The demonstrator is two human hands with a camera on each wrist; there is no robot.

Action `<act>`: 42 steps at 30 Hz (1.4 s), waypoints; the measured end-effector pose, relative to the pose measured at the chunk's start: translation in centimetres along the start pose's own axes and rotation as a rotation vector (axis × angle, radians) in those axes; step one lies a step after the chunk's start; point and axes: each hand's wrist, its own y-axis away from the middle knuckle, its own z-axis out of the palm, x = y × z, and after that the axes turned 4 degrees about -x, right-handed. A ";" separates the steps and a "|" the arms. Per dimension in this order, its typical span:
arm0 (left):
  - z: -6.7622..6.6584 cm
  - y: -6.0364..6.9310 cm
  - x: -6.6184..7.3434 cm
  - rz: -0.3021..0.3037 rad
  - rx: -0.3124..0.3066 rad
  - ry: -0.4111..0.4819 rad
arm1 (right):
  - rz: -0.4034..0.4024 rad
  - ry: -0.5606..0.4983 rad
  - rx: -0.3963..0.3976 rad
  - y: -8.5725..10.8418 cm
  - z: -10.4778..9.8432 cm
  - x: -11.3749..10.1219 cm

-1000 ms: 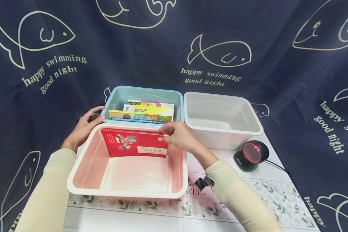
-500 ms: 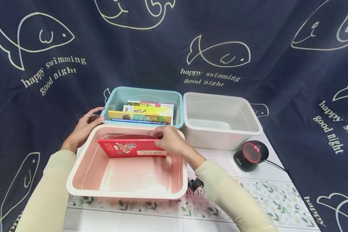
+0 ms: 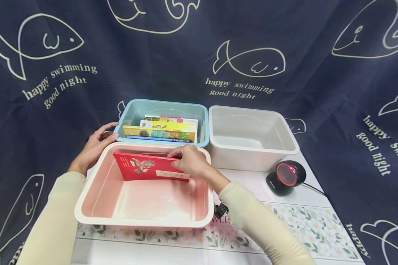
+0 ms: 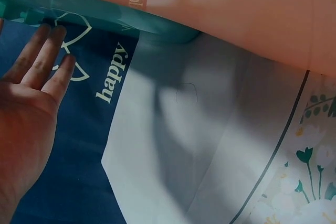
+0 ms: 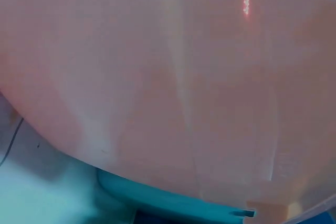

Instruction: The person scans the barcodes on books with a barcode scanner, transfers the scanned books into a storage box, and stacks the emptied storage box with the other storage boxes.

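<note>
A red book (image 3: 152,167) with a picture and a pale title strip stands on its long edge inside the pink bin (image 3: 142,222), near the back wall. My right hand (image 3: 192,161) pinches the book's top edge right of its middle. In the right wrist view the pink bin's wall (image 5: 157,77) fills most of the frame, and the book cannot be made out. My left hand (image 3: 93,149) rests at the left end of the light blue bin (image 3: 166,103). Its fingers look extended in the left wrist view, beside the blue bin's side (image 4: 105,17).
Several books (image 3: 166,129) stand in the blue bin, behind the pink one. A white bin (image 3: 242,158) is to the right. In front of it sits a black scanner-like device (image 3: 285,176) with a glowing red face and a cable. A dark blue fish-print curtain (image 3: 172,66) hangs behind.
My right hand has slid left along the book's top edge and down. The book tipped back toward the viewer midway, then rose a little. My left hand has stayed in place.
</note>
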 end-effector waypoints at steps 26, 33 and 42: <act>0.3 -0.1 -0.2 0.091 0.011 -0.002 | -0.137 -0.256 0.380 5.5 -10.0 -3.1; 0.2 -0.2 0.0 0.098 0.016 0.029 | -0.163 -0.274 0.517 8.0 -14.1 -3.1; 0.2 -0.1 0.1 0.102 0.008 0.034 | -0.008 -0.209 0.630 12.0 -16.6 -1.4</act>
